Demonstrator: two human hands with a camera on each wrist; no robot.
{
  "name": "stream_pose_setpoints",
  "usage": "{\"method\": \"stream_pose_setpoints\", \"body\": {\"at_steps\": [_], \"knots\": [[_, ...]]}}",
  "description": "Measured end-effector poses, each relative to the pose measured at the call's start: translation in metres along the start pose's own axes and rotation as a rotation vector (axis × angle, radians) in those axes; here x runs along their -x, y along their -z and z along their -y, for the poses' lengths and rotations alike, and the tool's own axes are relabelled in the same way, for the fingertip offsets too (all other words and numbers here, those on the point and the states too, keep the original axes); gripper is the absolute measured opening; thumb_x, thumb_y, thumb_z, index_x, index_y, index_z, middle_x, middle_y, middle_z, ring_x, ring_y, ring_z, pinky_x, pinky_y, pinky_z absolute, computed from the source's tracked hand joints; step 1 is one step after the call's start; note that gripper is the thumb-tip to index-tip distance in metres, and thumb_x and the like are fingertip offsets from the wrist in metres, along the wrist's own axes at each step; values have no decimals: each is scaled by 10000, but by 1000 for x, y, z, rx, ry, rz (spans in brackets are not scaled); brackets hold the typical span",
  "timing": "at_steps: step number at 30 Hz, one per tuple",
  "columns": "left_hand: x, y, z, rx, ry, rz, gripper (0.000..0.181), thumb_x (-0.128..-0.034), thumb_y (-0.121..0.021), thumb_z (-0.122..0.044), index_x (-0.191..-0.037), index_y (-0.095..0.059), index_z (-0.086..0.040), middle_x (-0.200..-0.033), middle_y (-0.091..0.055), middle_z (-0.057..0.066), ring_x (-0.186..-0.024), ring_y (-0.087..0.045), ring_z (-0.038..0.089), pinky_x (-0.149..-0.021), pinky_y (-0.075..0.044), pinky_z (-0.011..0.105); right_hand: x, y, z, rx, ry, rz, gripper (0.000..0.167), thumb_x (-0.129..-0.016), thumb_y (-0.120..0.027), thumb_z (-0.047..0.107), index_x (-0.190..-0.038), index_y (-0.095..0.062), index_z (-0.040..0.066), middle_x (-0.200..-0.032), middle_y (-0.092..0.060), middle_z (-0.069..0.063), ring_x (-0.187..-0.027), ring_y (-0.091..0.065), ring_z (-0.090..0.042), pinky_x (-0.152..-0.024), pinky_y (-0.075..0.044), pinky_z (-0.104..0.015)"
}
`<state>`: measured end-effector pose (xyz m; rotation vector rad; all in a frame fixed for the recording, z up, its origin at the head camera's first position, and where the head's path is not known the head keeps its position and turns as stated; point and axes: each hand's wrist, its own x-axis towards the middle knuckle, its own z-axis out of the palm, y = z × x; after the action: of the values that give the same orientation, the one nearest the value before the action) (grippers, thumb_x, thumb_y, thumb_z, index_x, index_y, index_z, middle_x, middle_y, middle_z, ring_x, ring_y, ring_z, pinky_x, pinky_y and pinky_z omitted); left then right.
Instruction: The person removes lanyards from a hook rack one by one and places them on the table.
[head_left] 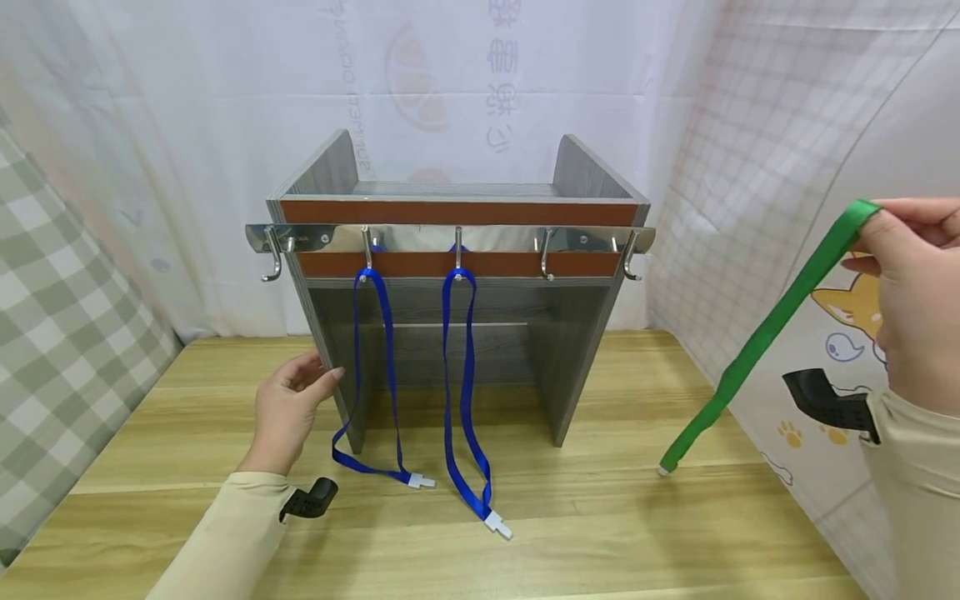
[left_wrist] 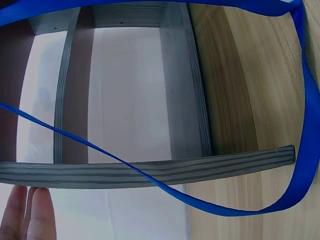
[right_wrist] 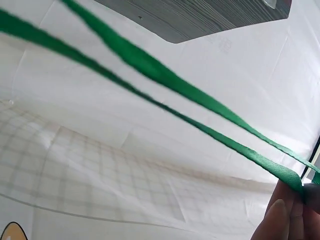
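Note:
My right hand (head_left: pixel 918 283) is raised at the right, pinching a green lanyard (head_left: pixel 765 337) by its upper end. The lanyard slants down to the left, with a small pale piece at its lower tip. In the right wrist view its two green strands (right_wrist: pixel 155 70) run up and left from the fingers (right_wrist: pixel 277 217). My left hand (head_left: pixel 288 408) touches the left side panel of a grey wooden shelf (head_left: pixel 318 333); in the left wrist view its fingertips (left_wrist: pixel 41 212) meet that panel from outside. Two blue lanyards (head_left: pixel 467 392) hang from hooks, white clips at their lower ends.
A metal hook rail (head_left: pixel 502 238) crosses the shelf's front, bearing several hooks. The far-left hook (head_left: pixel 273 254) and the two right ones carry no lanyard. The shelf stands on a wooden table (head_left: pixel 570 533). Curtains (head_left: pixel 487 83) hang behind and at both sides.

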<state>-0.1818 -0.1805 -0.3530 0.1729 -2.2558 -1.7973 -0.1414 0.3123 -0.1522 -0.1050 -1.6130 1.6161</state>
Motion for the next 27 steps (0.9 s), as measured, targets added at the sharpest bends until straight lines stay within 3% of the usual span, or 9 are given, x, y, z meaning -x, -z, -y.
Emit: {"method": "stream_pose_setpoints", "body": {"at_steps": [2,4,5,7,10,19,24,27], "knots": [[0,0,0,18,-2,0,478,-912,-678,-173,-1335,-534,-2,-1238,-604,135,-930,-574,-76,-793,-509,111,4,1,-3,22,-47,35,81,-875,-715,121,-953,-706,103,-796,-685,49,-603,-628,-43,-288,-212,-155],[0,-1,0,29,-2,1,473,-914,-675,-163,-1333,-533,2,-1226,-606,127,-925,-580,-75,-793,-516,119,8,1,-7,7,-91,70,91,-864,-719,101,-953,-704,100,-769,-692,54,-567,-628,-53,-261,-115,-247],[0,-1,0,31,-4,1,470,-914,-675,-160,-1331,-534,4,-1224,-607,129,-922,-583,-75,-793,-518,122,9,0,-8,-6,-99,77,86,-856,-719,78,-940,-709,91,-750,-692,51,-555,-629,-55,-253,-122,-226],[0,-1,0,28,-4,1,470,-915,-673,-158,-1332,-533,5,-1235,-604,143,-924,-581,-78,-794,-517,121,11,-2,-13,-17,-88,65,71,-840,-712,28,-901,-724,64,-719,-693,30,-526,-625,-68,-292,-311,-139],[0,-1,0,26,-4,4,469,-915,-672,-156,-1333,-534,4,-1257,-593,170,-931,-579,-78,-796,-516,120,11,-3,-22,-70,-69,46,79,-807,-696,-51,-848,-725,9,-728,-689,-14,-514,-627,-92,-500,-519,-141],[-1,-2,2,42,-29,-1,464,-908,-681,-152,-1321,-544,9,-1139,-640,13,-938,-592,-62,-797,-521,129,20,13,-50,13,-151,15,164,-825,-640,-91,-794,-726,46,-729,-695,28,-518,-629,-58,-502,-520,-134],[0,-1,2,39,-34,4,466,-911,-679,-157,-1325,-542,6,-1134,-637,8,-930,-595,-61,-791,-523,130,24,26,-67,85,-231,-9,195,-846,-644,-55,-773,-716,111,-784,-660,71,-554,-632,-25,-503,-513,-117],[0,0,2,29,-27,-1,468,-910,-680,-165,-1326,-544,2,-1133,-638,10,-921,-595,-61,-787,-523,129,26,34,-78,233,-256,40,201,-882,-655,39,-778,-701,205,-744,-650,147,-533,-620,4,-403,-454,-118]]}}
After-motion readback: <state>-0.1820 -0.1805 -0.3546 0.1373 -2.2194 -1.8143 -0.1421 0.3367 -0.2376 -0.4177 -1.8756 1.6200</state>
